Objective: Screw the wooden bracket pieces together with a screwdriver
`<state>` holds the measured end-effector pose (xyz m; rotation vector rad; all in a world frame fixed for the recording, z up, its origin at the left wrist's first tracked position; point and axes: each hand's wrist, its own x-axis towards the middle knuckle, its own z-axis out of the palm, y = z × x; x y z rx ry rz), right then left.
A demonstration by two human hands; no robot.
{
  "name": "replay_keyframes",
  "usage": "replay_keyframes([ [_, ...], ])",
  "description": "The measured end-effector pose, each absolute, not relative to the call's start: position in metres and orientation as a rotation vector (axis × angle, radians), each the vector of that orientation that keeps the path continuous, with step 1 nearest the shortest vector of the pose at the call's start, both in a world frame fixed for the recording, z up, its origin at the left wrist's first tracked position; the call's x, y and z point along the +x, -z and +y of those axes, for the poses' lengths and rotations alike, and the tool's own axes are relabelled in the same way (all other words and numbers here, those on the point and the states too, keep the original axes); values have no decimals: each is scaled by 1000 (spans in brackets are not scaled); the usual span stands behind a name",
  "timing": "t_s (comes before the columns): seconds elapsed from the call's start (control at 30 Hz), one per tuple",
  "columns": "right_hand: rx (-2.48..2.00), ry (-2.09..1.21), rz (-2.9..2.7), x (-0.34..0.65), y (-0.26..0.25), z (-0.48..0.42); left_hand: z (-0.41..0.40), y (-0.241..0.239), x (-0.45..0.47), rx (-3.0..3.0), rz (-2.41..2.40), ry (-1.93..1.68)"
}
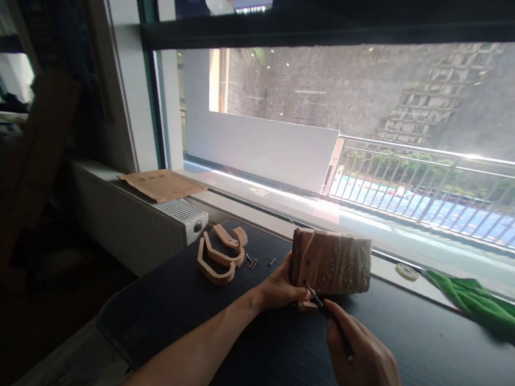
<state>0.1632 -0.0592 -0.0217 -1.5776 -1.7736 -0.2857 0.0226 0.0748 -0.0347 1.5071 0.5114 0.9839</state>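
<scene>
In the middle of the dark table a rough brown block (343, 262), like wood with a shiny, wrinkled surface, rests tilted toward me. My left hand (276, 286) is closed around its left end. By the left thumb a light wooden piece (307, 306) shows under the block; the rest of it is hidden. My right hand (363, 350) grips a screwdriver (325, 310) with a dark handle. Its tip meets the block's near face beside my left thumb. Left of the block lie several curved wooden hooks (217, 275) and a few small screws (252, 263).
The dark table (179, 324) runs along a window sill. On the right are a roll of tape (406, 272) and a green cloth (485, 304). A brown paper envelope (164, 184) lies on the white radiator (126, 219) at the left.
</scene>
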Motion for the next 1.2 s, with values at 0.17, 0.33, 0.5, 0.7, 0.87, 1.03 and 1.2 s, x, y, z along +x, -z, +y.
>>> replay_keyframes([
  [0.17,-1612,305,-1767,160,21,-64,74,36,22,1523,559,-1000],
  [0.33,-1637,261,-1790,159,17,-66,72,36,24,1550,566,-999],
  [0.5,-1706,339,-1819,153,14,-68,71,39,26,1582,583,-1026],
  [0.7,-1832,647,-2080,142,8,-68,68,42,27,1657,666,-1071],
  [0.87,-1745,850,-2279,148,11,-63,67,41,29,1699,711,-1062],
  [1.03,-1702,825,-2272,156,18,-61,72,47,29,1737,764,-1069],
  [1.2,-1774,190,-1810,153,28,-57,73,48,27,1780,767,-1068],
])
